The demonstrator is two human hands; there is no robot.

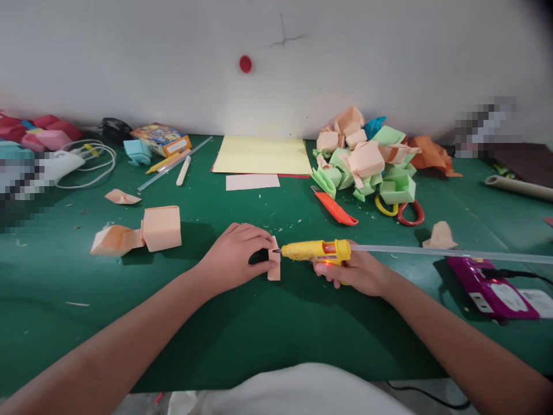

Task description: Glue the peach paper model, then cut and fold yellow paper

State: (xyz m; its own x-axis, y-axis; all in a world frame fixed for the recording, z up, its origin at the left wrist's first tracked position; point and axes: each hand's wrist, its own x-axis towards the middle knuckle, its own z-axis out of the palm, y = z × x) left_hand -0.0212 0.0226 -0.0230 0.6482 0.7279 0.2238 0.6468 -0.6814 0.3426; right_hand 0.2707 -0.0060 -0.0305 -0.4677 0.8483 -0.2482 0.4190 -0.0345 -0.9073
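One small peach strip [274, 272] meets the yellow glue gun [309, 250]

In the head view, the only one, the strip lies upon the green table [242, 340], directly in front of the person, its long side running away from them. The left hand [235, 256] steadies it from the left: thumb and fingertips reach its edge in a narrow hold, with a dark gap between them. The right hand [358, 268] is wrapped around the gun's handle, nozzle pointing left at the strip. Tip and paper look to be in contact, though whether glue is flowing, or the trigger is pressed, I cannot tell.

For a neat result, I would judge that the strip should stay flat and the fingertips well back, since the nozzle sits very near them and is probably hot. A light squeeze and an even pass should leave a thin line; too much glue could soak or warp such light paper. The clear glue stick [432, 252] juts far to the right, above the purple power unit [475, 285] and across the crumpled peach piece [439, 235], so turning the wrist gently would avoid knocking either.

On the left stands a peach paper box [162, 229], apart from the left hand.
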